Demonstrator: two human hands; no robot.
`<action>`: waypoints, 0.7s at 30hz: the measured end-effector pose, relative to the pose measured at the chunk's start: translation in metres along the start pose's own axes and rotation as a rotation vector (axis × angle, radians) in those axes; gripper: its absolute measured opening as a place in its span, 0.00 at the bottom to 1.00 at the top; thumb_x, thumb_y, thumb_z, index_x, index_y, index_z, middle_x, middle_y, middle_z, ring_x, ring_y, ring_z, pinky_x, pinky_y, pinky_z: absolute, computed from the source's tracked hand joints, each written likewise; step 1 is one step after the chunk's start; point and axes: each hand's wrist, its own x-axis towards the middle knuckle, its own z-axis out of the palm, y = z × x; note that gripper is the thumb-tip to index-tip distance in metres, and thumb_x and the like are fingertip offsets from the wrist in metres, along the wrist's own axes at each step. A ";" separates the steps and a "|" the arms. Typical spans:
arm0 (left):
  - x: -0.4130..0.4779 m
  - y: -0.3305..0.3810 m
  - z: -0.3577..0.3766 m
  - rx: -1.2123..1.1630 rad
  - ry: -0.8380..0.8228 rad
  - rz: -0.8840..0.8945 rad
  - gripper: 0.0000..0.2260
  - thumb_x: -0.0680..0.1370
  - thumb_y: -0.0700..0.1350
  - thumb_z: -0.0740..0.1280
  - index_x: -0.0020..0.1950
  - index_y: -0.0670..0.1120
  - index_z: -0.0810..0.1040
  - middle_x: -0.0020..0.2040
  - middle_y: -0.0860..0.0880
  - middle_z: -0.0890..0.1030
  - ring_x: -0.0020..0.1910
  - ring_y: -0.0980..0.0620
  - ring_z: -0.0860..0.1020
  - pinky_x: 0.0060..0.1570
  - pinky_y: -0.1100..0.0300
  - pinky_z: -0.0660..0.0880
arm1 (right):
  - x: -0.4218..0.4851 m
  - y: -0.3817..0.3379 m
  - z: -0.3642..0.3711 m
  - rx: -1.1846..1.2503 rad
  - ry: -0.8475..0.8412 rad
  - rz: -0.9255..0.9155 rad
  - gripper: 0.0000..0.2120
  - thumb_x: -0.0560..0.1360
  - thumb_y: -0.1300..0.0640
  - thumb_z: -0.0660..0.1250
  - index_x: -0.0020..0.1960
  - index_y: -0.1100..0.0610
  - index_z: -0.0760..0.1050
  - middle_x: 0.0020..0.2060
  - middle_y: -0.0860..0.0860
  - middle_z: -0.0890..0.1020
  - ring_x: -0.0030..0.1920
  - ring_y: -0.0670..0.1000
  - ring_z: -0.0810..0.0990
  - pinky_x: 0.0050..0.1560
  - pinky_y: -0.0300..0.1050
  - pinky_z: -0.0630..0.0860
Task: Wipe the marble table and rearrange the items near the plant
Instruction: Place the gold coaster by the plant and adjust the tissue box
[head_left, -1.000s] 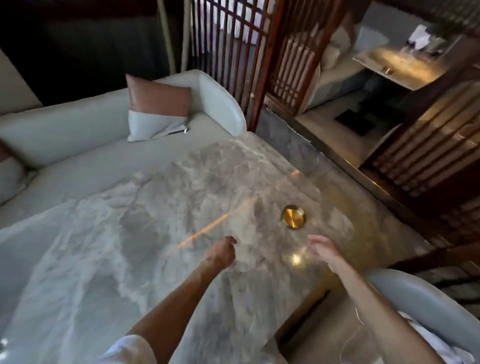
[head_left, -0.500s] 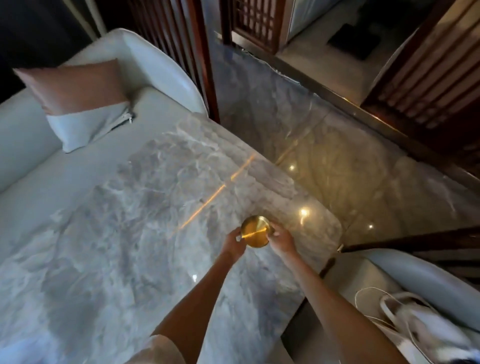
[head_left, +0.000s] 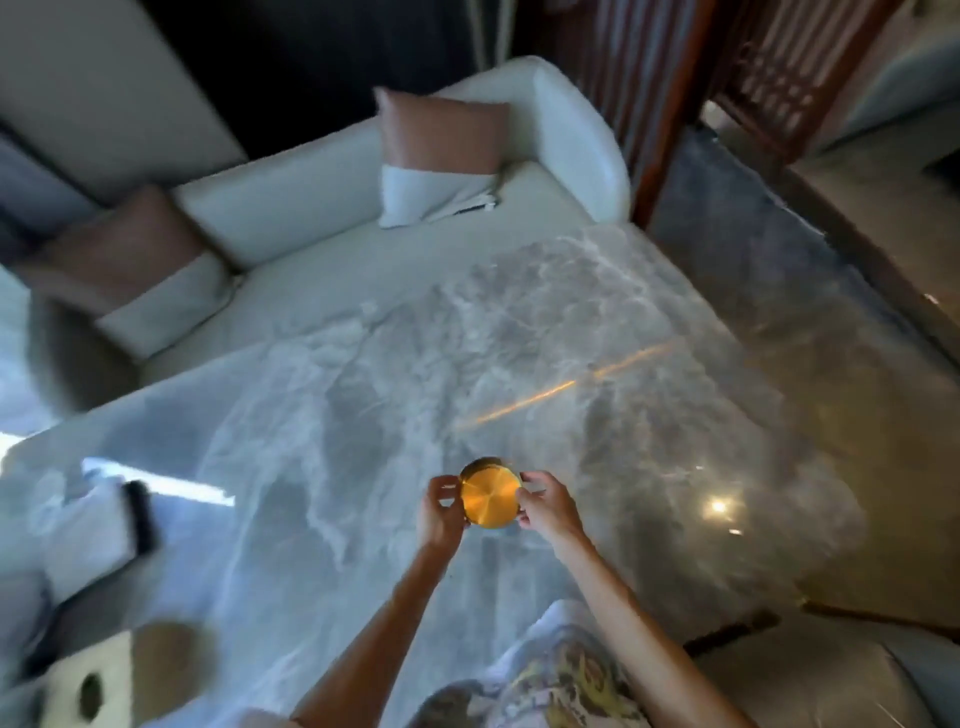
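Both hands, left hand (head_left: 441, 512) and right hand (head_left: 545, 506), now grasp the gold dish (head_left: 490, 497), apparently lifted off the marble table (head_left: 649, 415) for repositioning.

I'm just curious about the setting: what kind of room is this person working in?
Probably a lounge or sitting area, perhaps in a hotel or restaurant. A white sofa with two-tone cushions faces a large marble table, with carved wooden lattice screens behind.
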 end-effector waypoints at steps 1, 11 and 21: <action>-0.006 -0.015 -0.034 -0.031 0.026 -0.010 0.10 0.69 0.38 0.63 0.50 0.47 0.74 0.43 0.45 0.77 0.34 0.46 0.77 0.39 0.52 0.76 | -0.012 -0.003 0.030 0.005 -0.054 -0.005 0.08 0.74 0.58 0.68 0.49 0.45 0.75 0.37 0.51 0.81 0.37 0.58 0.83 0.48 0.57 0.83; -0.107 -0.204 -0.305 -0.221 0.250 -0.100 0.18 0.57 0.54 0.64 0.44 0.49 0.73 0.37 0.48 0.78 0.29 0.49 0.75 0.33 0.52 0.74 | -0.173 0.051 0.285 -0.202 -0.423 0.037 0.13 0.76 0.64 0.67 0.60 0.56 0.76 0.44 0.52 0.80 0.38 0.49 0.80 0.35 0.40 0.78; -0.183 -0.276 -0.431 -0.216 0.499 -0.290 0.12 0.64 0.44 0.63 0.47 0.49 0.74 0.43 0.45 0.79 0.36 0.51 0.79 0.31 0.57 0.79 | -0.272 0.071 0.421 -0.431 -0.733 0.063 0.07 0.73 0.54 0.67 0.50 0.52 0.81 0.42 0.49 0.83 0.44 0.46 0.80 0.43 0.39 0.76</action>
